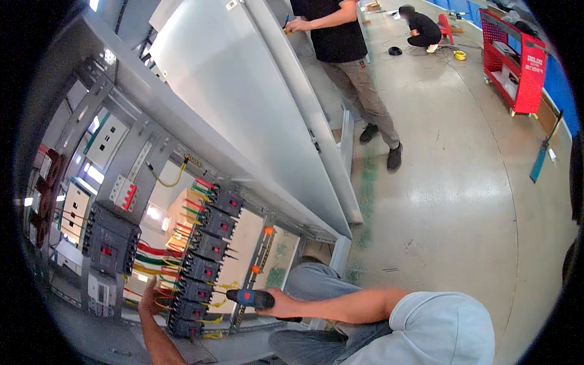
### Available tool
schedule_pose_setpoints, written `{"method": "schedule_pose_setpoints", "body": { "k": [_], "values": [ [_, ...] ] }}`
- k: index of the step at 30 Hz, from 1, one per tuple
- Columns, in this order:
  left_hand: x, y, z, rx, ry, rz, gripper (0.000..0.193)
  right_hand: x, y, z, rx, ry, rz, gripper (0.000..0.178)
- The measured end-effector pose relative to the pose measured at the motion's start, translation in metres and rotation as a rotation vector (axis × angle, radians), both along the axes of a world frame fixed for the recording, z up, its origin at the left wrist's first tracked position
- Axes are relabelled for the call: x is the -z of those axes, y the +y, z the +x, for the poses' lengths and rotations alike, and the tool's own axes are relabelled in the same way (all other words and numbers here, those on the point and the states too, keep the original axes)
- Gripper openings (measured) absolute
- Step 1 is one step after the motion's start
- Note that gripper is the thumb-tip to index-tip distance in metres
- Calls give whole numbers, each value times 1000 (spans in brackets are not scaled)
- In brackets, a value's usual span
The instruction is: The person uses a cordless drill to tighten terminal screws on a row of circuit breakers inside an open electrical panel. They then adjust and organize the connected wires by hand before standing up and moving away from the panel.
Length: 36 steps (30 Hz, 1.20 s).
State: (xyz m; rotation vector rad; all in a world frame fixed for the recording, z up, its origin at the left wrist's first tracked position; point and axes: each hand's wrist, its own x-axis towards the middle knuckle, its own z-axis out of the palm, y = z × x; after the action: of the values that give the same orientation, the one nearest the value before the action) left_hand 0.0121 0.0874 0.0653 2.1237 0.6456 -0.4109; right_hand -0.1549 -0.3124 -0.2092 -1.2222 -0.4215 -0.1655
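Black drill points leftward, held in the outstretched right hand.

Through my fisheye feed, black at the corners, daylight-bright glare spreads over the floor at right; at left, the cabinet is dimmer inside, with white glints and outer edges bowing.

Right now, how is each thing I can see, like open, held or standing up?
Power drill: held in the right hand; can't tell if running
Left hand: beside the coloured wires, grip unclear
Black breakers: lined up in a row
Cabinet: open, insides showing
Red cart: standing upright
Yellow coil: lying on the floor
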Motion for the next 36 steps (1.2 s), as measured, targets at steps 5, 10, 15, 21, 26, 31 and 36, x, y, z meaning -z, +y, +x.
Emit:
{"method": "schedule_pose_setpoints", "body": {
  "k": [5,10,15,21,26,31,36],
  "values": [
    [7,1,38,85,183,174,71,-1,-15,10,-134,51,-38,31],
    [19,-19,51,155,279,363,76,6,-15,20,-64,101,-6,39],
    [12,-20,52,124,332,417,75,-11,-17,21,-61,50,41,40],
    [15,-23,53,90,316,405,74,-10,-19,23,-7,18,16,41],
    [30,64,65,86,252,245,72,-6,-11,12,-41,45,6,39],
    [16,-39,53,114,-46,159,66,10,-41,28,38,39,17,35],
    [13,-11,1,112,-437,251,60,8,-32,21,-105,262,96,35]
  ]
}}
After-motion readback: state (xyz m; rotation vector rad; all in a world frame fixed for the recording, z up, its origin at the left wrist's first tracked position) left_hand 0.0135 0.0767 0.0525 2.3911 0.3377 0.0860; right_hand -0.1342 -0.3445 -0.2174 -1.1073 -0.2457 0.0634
